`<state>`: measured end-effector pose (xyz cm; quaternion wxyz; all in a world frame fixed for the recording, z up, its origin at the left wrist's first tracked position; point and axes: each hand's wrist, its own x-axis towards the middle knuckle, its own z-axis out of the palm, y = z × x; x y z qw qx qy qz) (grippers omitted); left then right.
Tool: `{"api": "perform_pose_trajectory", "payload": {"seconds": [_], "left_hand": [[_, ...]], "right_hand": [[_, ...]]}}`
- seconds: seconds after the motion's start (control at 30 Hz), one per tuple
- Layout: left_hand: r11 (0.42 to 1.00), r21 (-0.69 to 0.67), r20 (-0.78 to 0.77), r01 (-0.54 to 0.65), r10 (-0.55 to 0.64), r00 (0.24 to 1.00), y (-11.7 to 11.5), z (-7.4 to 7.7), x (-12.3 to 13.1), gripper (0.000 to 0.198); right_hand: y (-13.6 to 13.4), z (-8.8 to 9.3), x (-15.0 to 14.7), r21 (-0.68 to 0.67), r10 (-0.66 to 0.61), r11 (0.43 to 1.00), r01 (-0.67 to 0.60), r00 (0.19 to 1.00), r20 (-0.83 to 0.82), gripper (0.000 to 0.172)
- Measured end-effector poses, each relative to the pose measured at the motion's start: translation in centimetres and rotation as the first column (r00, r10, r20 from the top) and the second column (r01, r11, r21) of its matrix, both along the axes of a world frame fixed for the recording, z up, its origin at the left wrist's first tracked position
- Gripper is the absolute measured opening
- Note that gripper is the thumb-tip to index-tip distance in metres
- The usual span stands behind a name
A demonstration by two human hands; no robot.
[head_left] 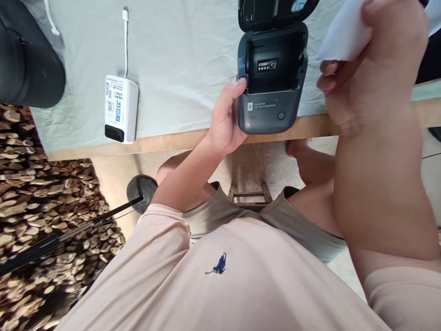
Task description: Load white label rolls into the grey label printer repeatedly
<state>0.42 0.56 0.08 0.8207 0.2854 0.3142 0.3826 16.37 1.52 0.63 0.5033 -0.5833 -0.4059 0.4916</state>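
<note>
A dark grey label printer (272,99) sits at the table's front edge with its lid flipped open and its paper bay empty. My left hand (225,117) grips the printer's left side, thumb on its upper corner. My right hand (372,59) is raised close to the camera at the upper right, fingers closed on a white piece of paper (344,34). What kind of paper it is stays unclear.
A white power bank (120,108) with a white cable (126,41) lies on the pale green tablecloth (179,59). A black object (27,59) fills the upper left corner. Below are my knees, a wooden stool and a black stand base (141,188) on the floor.
</note>
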Motion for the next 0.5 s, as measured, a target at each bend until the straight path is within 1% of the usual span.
{"api": "perform_pose_trajectory", "payload": {"seconds": [0.1, 0.2, 0.27, 0.37, 0.43, 0.5], "left_hand": [[1.000, -0.003, -0.009, 0.025, -0.025, 1.000, 0.0, 0.3, 0.0, 0.035], [0.998, 0.030, 0.039, 0.050, -0.051, 0.998, 0.0, 0.3, 0.0, 0.035], [0.998, 0.055, 0.079, 0.026, -0.031, 0.996, 0.0, 0.3, 0.0, 0.034], [0.997, 0.074, 0.106, 0.004, -0.012, 0.994, 0.0, 0.3, 0.1, 0.031], [0.997, 0.076, 0.089, 0.010, -0.017, 0.996, 0.0, 0.3, 0.1, 0.032], [0.997, 0.070, 0.052, 0.019, -0.023, 0.998, 0.0, 0.2, 0.0, 0.035]], "right_hand": [[0.1, -1.1, -0.4, 0.032, -0.077, 0.997, 0.074, 0.992, 0.099, 0.031], [-0.2, -1.5, -0.6, 0.049, -0.094, 0.995, 0.085, 0.969, 0.229, 0.038], [-0.5, -1.3, -0.5, 0.080, -0.099, 0.994, 0.077, 0.937, 0.336, 0.043], [-1.0, -0.8, -0.4, 0.151, -0.112, 0.988, 0.044, 0.873, 0.475, 0.041], [-1.3, -0.7, -0.3, 0.186, -0.120, 0.982, 0.020, 0.833, 0.541, 0.040], [-1.5, -0.9, -0.4, 0.197, -0.121, 0.980, 0.001, 0.790, 0.601, 0.042]]}}
